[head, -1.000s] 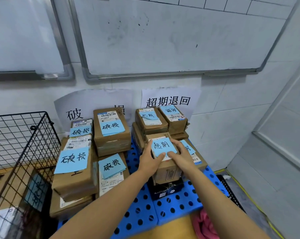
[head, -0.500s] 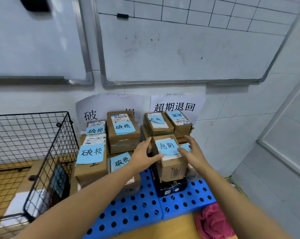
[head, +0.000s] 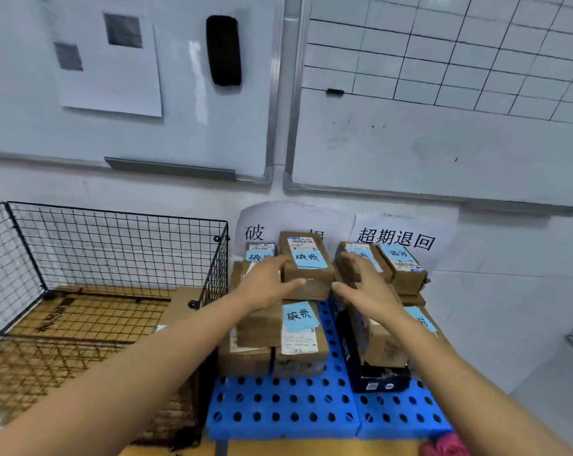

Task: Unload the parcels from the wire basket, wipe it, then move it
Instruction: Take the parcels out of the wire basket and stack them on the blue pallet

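The black wire basket stands at the left with a brown cardboard sheet on its floor; I see no parcel inside it. Brown parcels with blue notes are stacked in two piles on the blue perforated pallet: a left pile and a right pile. My left hand and my right hand hover with spread fingers above the piles, holding nothing. The small parcel I handled lies on a dark box in the right pile, partly hidden by my right forearm.
Two whiteboards hang on the tiled wall, with a black eraser on the left one. Paper signs are taped behind the piles. A pink cloth lies at the pallet's front right corner. A white wall closes the right side.
Both hands have let go of the small parcel on the right pile and pulled back and up, fingers spread. My view has swung left and upward, showing more of the basket.
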